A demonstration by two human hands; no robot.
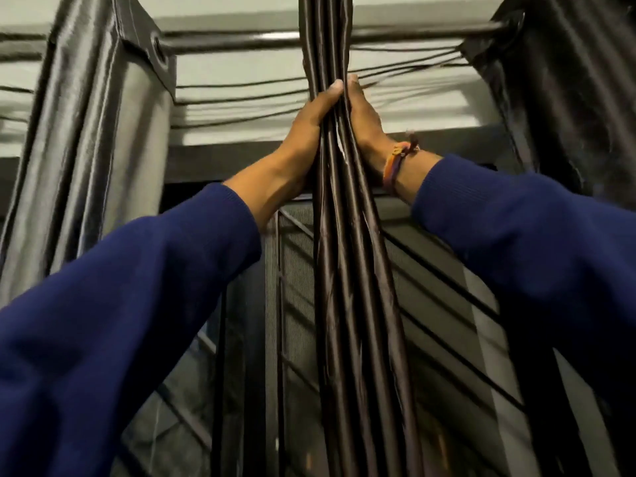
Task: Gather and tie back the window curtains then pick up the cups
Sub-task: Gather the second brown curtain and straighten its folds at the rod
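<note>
Two hands meet on one bunched curtain, a dark, glossy bundle of folds whose long axis runs straight up and down through the middle of the view, rising to the curtain rod above the grip and dropping out of sight at the bottom edge. From one side the left hand presses the bundle, its thumb laid up along the folds; the right hand presses from the other side, fingers curled round the back of the fabric, so the grip is pressed together and squeezes the curtain between the two palms. Most fingers of both hands are hidden behind the folds. A woven orange and purple wristband sits on the right wrist, just below the grip, and blue sleeves cover both forearms. Well to the left of the grip hangs another curtain panel with a metal eyelet threaded on the rod; well to the right a third dark panel is cut off by the frame edge. Behind and below the grip a window with a mesh screen and slanting bars shows only dimly. Thin cables cross the pale wall behind the grip. Blur softens the far corners.
</note>
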